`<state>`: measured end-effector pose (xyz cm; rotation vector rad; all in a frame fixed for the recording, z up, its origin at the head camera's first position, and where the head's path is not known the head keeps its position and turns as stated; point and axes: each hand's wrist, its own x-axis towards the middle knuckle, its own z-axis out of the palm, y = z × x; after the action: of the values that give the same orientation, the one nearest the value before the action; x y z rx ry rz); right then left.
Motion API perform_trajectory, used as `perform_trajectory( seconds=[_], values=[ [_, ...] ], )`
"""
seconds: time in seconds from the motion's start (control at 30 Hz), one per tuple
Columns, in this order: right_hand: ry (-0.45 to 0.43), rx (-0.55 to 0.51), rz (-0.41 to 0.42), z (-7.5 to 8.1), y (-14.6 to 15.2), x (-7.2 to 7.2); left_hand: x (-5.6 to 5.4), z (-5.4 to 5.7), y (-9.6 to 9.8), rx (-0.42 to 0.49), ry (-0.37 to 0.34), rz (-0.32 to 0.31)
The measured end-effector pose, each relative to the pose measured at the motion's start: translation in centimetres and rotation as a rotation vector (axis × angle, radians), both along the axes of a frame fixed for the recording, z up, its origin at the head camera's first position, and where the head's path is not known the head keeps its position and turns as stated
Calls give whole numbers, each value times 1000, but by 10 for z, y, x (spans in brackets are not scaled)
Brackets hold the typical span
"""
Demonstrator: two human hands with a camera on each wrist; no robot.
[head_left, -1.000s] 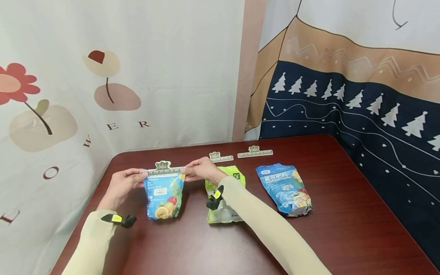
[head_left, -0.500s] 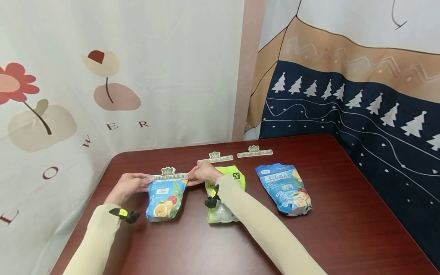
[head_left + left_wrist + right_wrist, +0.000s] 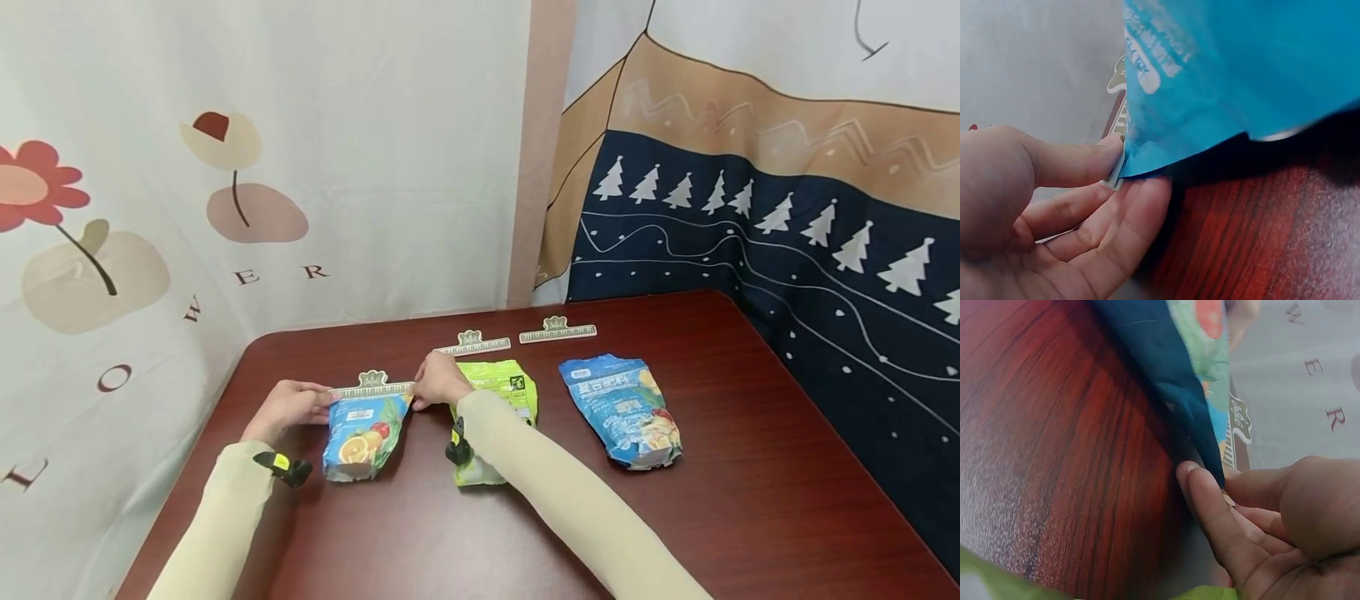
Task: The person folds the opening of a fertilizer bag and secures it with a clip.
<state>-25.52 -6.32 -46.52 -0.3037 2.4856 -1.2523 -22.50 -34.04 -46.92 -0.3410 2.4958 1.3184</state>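
Note:
A blue fruit-printed bag (image 3: 367,433) has a long piano-key bag clip (image 3: 372,386) across its top edge. My left hand (image 3: 288,408) pinches the clip and bag corner at the left end. In the left wrist view, the thumb (image 3: 1075,164) presses on the clip's end, with fingers under the bag. My right hand (image 3: 442,382) pinches the opposite corner, the clip's tip showing between thumb and fingers in the right wrist view. The bag's top edge leans away from me, above the table; its underside is mostly hidden in shadow.
A green bag (image 3: 491,379) lies partly under the right forearm. Farther right lies another blue bag (image 3: 626,412). Two more piano-key clips, a left one (image 3: 472,343) and a right one (image 3: 557,331), lie near the back edge of the brown table (image 3: 750,467). Curtains hang behind.
The clipped blue bag has come down and slightly right, and its top now tips farther back. Both hands have moved with it and keep their hold at its corners.

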Motion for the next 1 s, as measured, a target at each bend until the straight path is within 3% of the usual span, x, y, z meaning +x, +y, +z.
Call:
perform_trajectory(
  seconds=[0.4,0.7,0.83,1.0],
  values=[
    [168,265,228,15,12,2,6,5,6,-134,48,11],
    [222,126,245,30,39,10,15,25,19,-214,121,82],
    [219,67,215,39,61,15,20,35,37,-260,189,83],
    [242,41,156,48,89,19,25,48,66,-217,278,52]
  ],
)
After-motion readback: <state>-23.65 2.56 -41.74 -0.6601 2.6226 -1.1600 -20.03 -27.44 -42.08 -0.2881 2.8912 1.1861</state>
